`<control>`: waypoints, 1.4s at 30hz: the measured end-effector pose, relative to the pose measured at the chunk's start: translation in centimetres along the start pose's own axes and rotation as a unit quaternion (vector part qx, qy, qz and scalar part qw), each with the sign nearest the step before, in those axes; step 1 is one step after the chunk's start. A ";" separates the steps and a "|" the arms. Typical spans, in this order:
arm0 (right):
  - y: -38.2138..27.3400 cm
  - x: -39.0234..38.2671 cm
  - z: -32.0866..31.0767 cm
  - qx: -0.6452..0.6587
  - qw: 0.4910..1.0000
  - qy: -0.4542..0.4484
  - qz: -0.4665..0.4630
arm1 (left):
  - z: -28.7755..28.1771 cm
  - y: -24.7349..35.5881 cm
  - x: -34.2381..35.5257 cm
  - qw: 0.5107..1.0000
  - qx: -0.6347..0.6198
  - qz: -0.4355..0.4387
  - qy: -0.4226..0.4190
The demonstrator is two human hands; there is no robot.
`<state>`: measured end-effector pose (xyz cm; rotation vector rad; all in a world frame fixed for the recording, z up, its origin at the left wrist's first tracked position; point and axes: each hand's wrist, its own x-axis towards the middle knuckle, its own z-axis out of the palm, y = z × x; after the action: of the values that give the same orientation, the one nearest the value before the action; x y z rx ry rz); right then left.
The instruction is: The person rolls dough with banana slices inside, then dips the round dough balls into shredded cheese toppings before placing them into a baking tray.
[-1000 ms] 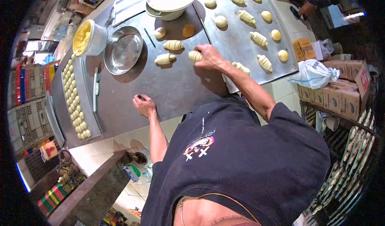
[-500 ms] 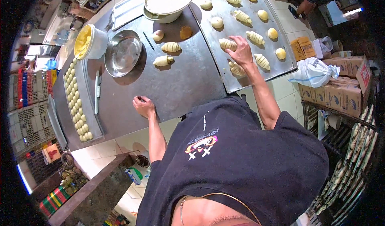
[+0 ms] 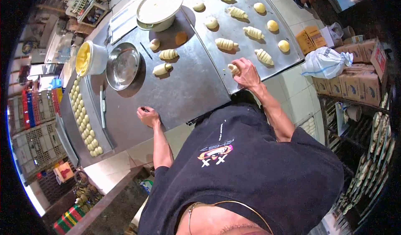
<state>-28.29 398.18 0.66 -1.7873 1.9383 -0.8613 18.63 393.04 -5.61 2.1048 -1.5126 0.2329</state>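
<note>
My right hand (image 3: 247, 74) is over the near left corner of a metal baking tray (image 3: 288, 62), its fingers closed around a rolled dough piece (image 3: 233, 69). Behind that piece lies another spiral dough roll (image 3: 226, 44), with more rolls and round dough balls (image 3: 283, 46) in rows across the tray. My left hand (image 3: 148, 117) rests on the steel table (image 3: 188, 101) near its front edge. Its fingers are curled, and whatever they may hold is hidden. Two dough rolls (image 3: 162, 69) lie on the table between my hands and the back.
A steel bowl (image 3: 122, 66) stands left of centre beside a white tub of yellow filling (image 3: 94, 59). Small dough balls (image 3: 82, 117) line a tray at the left. A lidded pot (image 3: 160, 6) is at the back. Cardboard boxes (image 3: 351, 84) and a white bag (image 3: 327, 64) stand at right.
My right hand has moved nearer to me, from the roll farther back to the one at the tray's near corner. My left hand stays on the table. The whole view has shifted slightly.
</note>
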 end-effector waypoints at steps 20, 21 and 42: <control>4.5 -9.2 -3.2 0.058 0.910 0.260 0.317 | 0.3 -0.6 -0.2 0.999 0.019 -0.034 -0.005; 5.2 -10.3 -3.1 0.068 0.893 0.233 0.380 | 0.4 -0.6 -0.1 0.999 0.013 -0.030 -0.005; 1.9 -9.2 0.2 0.233 0.713 0.513 0.418 | -0.4 -0.6 0.0 0.995 -0.082 -0.002 -0.059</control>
<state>-28.38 407.18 -1.98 0.1054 2.3613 -1.9032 19.30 393.39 -5.45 2.0223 -1.5396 -0.0178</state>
